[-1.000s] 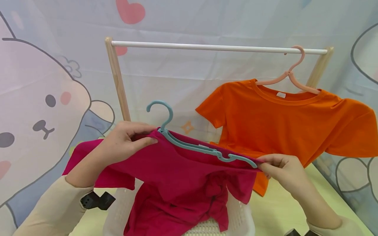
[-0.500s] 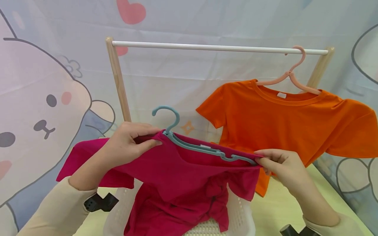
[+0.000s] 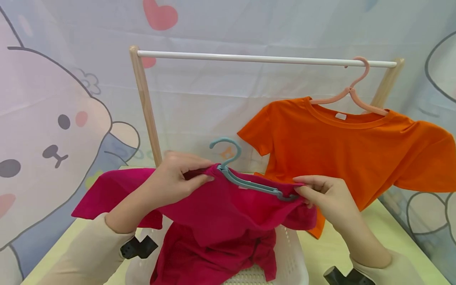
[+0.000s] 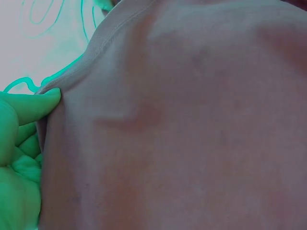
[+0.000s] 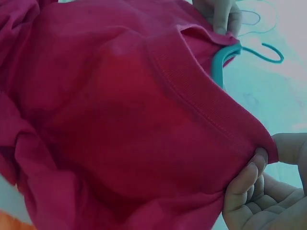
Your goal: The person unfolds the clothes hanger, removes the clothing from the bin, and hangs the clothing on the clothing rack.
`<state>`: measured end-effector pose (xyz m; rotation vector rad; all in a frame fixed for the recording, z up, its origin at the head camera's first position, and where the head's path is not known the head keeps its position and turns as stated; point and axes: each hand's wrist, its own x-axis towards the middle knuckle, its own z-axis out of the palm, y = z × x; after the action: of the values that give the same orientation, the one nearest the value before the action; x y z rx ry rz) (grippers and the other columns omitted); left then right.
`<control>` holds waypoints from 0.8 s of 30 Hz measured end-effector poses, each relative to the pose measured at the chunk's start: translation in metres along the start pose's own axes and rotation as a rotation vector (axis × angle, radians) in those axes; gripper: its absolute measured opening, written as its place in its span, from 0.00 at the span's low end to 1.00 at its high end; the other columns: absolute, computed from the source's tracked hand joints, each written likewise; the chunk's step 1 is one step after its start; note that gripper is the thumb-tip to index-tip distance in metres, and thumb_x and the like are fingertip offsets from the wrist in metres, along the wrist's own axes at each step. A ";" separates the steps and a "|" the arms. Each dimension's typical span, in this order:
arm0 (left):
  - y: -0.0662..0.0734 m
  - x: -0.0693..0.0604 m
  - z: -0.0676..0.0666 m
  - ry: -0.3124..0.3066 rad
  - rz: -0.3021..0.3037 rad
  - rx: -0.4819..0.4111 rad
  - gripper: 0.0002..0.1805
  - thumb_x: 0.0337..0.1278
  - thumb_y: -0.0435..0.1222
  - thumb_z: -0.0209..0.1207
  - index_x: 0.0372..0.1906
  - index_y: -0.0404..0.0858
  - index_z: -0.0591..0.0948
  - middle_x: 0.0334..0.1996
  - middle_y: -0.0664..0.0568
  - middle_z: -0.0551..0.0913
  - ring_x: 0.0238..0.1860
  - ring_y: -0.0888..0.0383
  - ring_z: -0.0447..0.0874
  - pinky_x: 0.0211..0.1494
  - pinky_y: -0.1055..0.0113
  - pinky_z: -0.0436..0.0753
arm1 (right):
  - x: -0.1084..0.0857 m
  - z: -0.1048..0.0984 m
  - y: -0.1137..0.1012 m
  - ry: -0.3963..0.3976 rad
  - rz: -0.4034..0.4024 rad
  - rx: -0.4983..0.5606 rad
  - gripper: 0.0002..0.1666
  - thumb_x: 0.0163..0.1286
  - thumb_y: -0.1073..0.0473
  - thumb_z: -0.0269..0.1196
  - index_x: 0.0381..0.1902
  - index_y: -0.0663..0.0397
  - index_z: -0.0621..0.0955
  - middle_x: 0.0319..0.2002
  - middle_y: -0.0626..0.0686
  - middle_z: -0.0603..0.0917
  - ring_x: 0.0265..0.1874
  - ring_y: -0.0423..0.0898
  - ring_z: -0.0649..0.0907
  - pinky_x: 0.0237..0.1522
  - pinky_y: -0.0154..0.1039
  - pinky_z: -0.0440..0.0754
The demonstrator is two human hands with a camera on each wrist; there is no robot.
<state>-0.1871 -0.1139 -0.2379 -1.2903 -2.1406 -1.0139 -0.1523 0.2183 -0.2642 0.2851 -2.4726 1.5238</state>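
A magenta T-shirt (image 3: pixel 221 209) is held up at its neckline, its lower part bunched in a white basket. My left hand (image 3: pixel 174 178) pinches the collar's left side, beside the neck of a light blue hanger (image 3: pixel 249 184). The hanger's hook rises out of the collar and one arm slopes right inside the neck opening; the rest is hidden by fabric. At the collar's right side, my right hand (image 3: pixel 327 198) pinches the edge, near the tip of that arm. The right wrist view shows its thumb and fingers (image 5: pixel 247 177) gripping the ribbed collar.
Behind the hands stands a rack with a white rail (image 3: pixel 249 58) and wooden posts. An orange T-shirt (image 3: pixel 331 154) hangs at its right end on a pink hanger (image 3: pixel 350 89). The white basket (image 3: pixel 292 253) sits on a pale yellow table (image 3: pixel 342 241).
My left hand has moved right with the collar and hanger, whose hook is lower. My right hand has shifted left and slightly up. The hands are closer, and the collar's front sags wider.
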 end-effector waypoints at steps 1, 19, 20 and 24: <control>0.000 0.001 0.002 -0.003 -0.003 0.003 0.15 0.49 0.24 0.67 0.45 0.30 0.85 0.36 0.48 0.88 0.33 0.60 0.84 0.35 0.70 0.85 | 0.001 0.002 -0.002 -0.002 0.002 -0.004 0.17 0.65 0.62 0.64 0.50 0.67 0.82 0.26 0.42 0.85 0.20 0.44 0.78 0.25 0.36 0.79; 0.004 0.014 0.025 0.032 0.066 0.015 0.11 0.49 0.26 0.68 0.41 0.32 0.87 0.30 0.49 0.86 0.25 0.64 0.76 0.27 0.74 0.79 | 0.012 0.028 -0.029 -0.025 -0.017 -0.031 0.15 0.65 0.60 0.66 0.47 0.62 0.84 0.25 0.50 0.84 0.22 0.46 0.81 0.29 0.38 0.83; 0.004 0.016 0.026 0.031 0.070 0.009 0.11 0.49 0.26 0.68 0.40 0.32 0.87 0.29 0.50 0.86 0.25 0.65 0.76 0.27 0.74 0.78 | 0.012 0.029 -0.030 -0.028 -0.029 -0.024 0.15 0.65 0.60 0.66 0.47 0.63 0.84 0.25 0.50 0.83 0.22 0.45 0.81 0.29 0.37 0.83; 0.006 0.019 0.031 0.035 0.083 -0.005 0.09 0.50 0.26 0.67 0.40 0.32 0.87 0.27 0.51 0.85 0.23 0.65 0.75 0.26 0.74 0.77 | 0.013 0.034 -0.033 -0.043 -0.094 -0.017 0.14 0.64 0.61 0.66 0.46 0.63 0.85 0.23 0.50 0.83 0.21 0.45 0.79 0.26 0.35 0.80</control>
<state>-0.1901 -0.0775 -0.2424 -1.3416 -2.0424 -1.0010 -0.1588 0.1725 -0.2476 0.4288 -2.4658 1.4728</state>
